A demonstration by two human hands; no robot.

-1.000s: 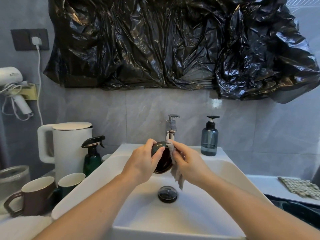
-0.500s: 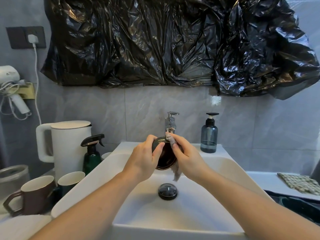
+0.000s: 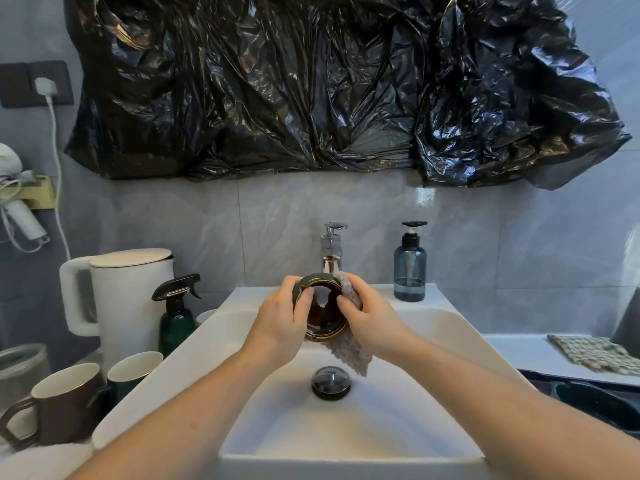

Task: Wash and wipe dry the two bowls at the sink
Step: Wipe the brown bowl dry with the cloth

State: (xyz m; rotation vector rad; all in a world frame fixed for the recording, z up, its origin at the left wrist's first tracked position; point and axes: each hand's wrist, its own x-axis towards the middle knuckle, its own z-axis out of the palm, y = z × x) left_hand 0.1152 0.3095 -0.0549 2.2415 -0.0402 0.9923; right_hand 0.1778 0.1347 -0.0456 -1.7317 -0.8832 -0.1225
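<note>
You held the bowl (image 3: 323, 308) over the sink (image 3: 398, 420), before the faucet (image 3: 331, 249); kettle (image 3: 128, 299) left, soap bottle (image 3: 409, 266) right.

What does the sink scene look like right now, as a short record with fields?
bowl: dark bowl held on its side above the sink
left hand: left hand grips the bowl's rim
right hand: right hand presses a grey cloth on the bowl's rim
tap: faucet behind the bowl, no water visible
right counter: checked cloth
</note>
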